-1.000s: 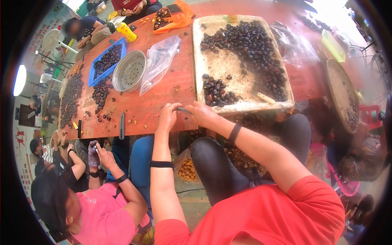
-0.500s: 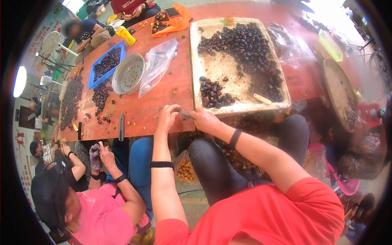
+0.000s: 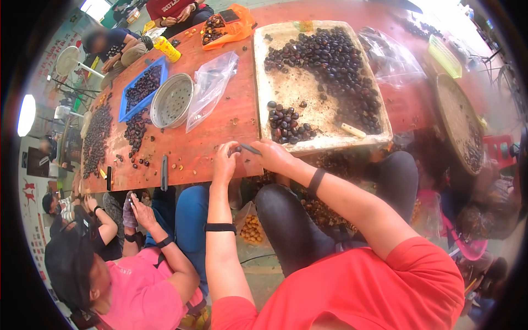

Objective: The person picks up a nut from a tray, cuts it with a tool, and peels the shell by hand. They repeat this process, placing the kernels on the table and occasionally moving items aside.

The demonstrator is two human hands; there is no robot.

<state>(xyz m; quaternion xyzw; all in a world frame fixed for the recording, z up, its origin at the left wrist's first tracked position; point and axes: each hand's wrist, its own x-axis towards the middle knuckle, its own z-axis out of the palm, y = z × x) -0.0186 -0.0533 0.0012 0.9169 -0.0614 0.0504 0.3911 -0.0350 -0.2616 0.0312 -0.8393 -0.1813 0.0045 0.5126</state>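
At the front edge of the red table [image 3: 231, 124], my left hand [image 3: 225, 160] pinches a small dark nut [image 3: 236, 149]. My right hand [image 3: 272, 156] is closed round a small knife, whose dark grey blade [image 3: 251, 149] points left at the nut. Both hands are just in front of the near left corner of a white tray [image 3: 300, 104]. Dark nuts [image 3: 330, 52] are spread over its back and right side, with a smaller heap [image 3: 287, 125] at the near left. A pale handle [image 3: 353, 131] lies near the tray's front rim.
Left on the table are a round metal strainer [image 3: 171, 105], a clear plastic bag [image 3: 212, 91], a blue basket [image 3: 127, 113] of nuts and a dark folded tool [image 3: 164, 173]. A person in pink [image 3: 143, 280] sits close on my left. A round woven tray [image 3: 459, 118] stands at right.
The blade in my right hand parted from the nut half a second ago and is now close to it again. The view has shifted slightly.
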